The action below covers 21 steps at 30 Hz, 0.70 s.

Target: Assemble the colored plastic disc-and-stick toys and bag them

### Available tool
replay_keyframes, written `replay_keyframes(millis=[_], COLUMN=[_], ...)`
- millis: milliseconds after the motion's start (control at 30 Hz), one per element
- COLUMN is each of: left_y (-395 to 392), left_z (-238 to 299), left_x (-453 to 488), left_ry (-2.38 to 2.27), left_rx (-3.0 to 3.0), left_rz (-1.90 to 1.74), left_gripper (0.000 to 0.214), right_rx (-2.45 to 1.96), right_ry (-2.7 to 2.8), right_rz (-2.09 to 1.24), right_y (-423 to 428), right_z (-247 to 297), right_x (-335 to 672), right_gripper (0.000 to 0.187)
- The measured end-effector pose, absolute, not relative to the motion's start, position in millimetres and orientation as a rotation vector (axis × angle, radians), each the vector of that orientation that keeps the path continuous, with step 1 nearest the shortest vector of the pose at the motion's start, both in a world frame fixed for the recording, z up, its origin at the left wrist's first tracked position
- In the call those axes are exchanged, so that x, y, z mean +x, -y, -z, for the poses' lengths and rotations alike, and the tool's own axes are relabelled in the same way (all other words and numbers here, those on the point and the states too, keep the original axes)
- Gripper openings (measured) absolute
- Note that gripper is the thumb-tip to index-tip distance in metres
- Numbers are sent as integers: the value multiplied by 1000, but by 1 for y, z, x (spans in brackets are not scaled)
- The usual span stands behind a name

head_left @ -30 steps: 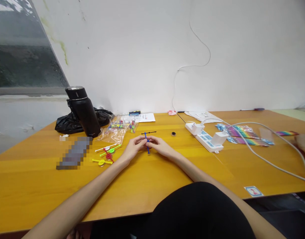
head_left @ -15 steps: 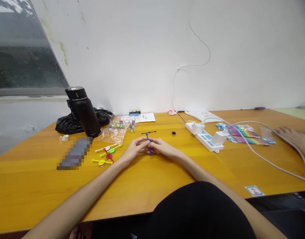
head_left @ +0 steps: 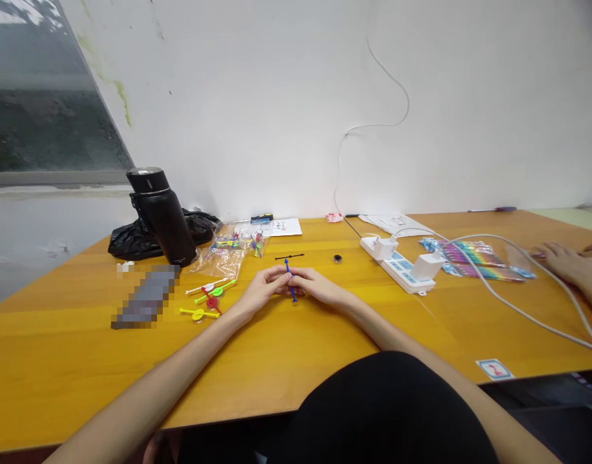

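My left hand [head_left: 261, 289] and my right hand [head_left: 315, 285] meet over the middle of the orange table [head_left: 296, 348], fingers pinched together on a thin blue plastic stick [head_left: 290, 287] that pokes out above and below them. Just left of my left hand lie several small plastic spinner pieces in yellow, green, red and white [head_left: 207, 300]. A black stick [head_left: 289, 257] and a small black disc [head_left: 337, 259] lie just beyond my hands.
A black flask [head_left: 163, 216] stands at the back left before a black bag [head_left: 131, 240], with clear packets of coloured parts [head_left: 230, 250] beside it. A white power strip [head_left: 397, 264] with cables and rainbow packets [head_left: 474, 261] sit right. Another person's hand [head_left: 571, 267] rests at the far right.
The blue stick has tilted and shifted slightly right between my fingers. The other person's hand at the far right has come further onto the table.
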<state>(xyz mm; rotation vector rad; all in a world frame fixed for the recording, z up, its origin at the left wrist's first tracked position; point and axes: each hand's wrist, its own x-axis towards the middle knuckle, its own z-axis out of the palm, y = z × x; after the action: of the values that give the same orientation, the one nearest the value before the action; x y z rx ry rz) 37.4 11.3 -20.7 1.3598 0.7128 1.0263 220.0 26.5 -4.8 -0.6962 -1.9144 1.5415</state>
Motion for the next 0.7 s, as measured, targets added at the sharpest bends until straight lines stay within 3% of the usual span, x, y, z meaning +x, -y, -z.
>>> replay_keyframes(millis=[700], left_y=[-11], left_z=[19], left_x=[39], left_ry=[-726], left_rx=[1370], left_rz=[-1021], left_gripper=[42], right_rx=[-731], right_ry=[1963], right_rz=[-1456], right_y=[-30], right_z=[11], right_x=[219], right_gripper=[29])
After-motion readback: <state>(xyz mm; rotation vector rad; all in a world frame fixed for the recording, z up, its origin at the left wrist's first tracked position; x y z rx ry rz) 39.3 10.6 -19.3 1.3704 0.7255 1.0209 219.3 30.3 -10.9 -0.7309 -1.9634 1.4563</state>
